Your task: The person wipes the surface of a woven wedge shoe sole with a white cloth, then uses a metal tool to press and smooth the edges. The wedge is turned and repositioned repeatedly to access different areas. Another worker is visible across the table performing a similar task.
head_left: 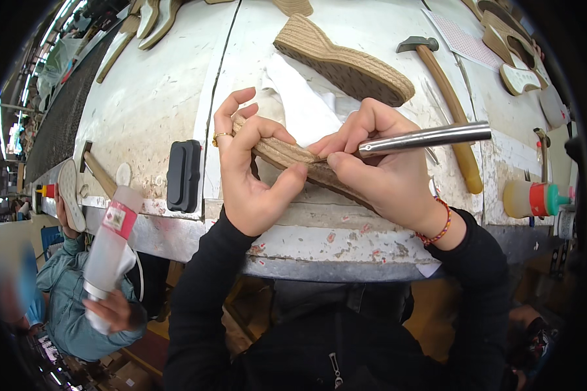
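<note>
My left hand grips a braided, rope-covered shoe sole near the table's front edge. Its thumb presses on the sole's edge, and a ring shows on one finger. Around a slim tool with a shiny metal handle, my right hand is closed. The handle points off to the right, while the tool's thin tip meets the sole between both thumbs; its exact shape is hard to make out. A crumpled white cloth lies just behind my hands. Beyond it rests a second rope-covered wedge sole on its side.
A hammer with a wooden handle lies to the right. Further right stands a yellowish bottle with a green cap. A black case is on the left. At far left, a co-worker holds a clear bottle and a pale sole.
</note>
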### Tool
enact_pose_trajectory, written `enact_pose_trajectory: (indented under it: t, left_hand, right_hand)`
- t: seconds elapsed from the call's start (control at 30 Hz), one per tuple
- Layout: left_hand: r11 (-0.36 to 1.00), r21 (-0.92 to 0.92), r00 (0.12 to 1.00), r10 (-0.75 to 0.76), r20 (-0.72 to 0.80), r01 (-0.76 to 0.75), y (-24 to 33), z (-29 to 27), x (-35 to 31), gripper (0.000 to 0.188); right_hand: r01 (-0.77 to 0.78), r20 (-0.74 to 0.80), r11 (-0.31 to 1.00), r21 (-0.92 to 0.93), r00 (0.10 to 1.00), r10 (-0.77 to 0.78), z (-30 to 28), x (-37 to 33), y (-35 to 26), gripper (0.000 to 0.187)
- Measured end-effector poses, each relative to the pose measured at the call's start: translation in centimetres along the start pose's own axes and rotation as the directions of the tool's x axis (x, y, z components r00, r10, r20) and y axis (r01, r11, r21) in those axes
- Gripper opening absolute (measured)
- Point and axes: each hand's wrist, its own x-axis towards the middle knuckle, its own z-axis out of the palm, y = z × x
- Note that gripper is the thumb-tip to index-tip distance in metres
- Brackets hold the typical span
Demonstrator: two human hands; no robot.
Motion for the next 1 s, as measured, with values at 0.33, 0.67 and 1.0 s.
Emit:
enact_pose_trajectory:
  t: [0.33,0.67,1.0]
  left_hand:
    - [1.000,0.014,1.000,0.022,-0.008,-0.022,-0.3,0.0,0.4,0.021]
    - [0.995,0.070,0.998,0.066,0.019,-0.067,-0.7,-0.1,0.4,0.031]
    - [0.999,0.025,1.000,0.026,-0.007,-0.026,-0.5,0.0,0.4,0.026]
  right_hand:
    - [0.142,0.014,0.990,0.010,0.990,-0.142,-0.3,0.1,1.0,0.021]
    - [0.127,0.006,0.989,0.073,0.992,-0.128,-0.5,0.2,1.1,0.021]
    - [0.158,0.005,0.987,-0.011,0.987,-0.158,-0.2,0.2,0.9,0.019]
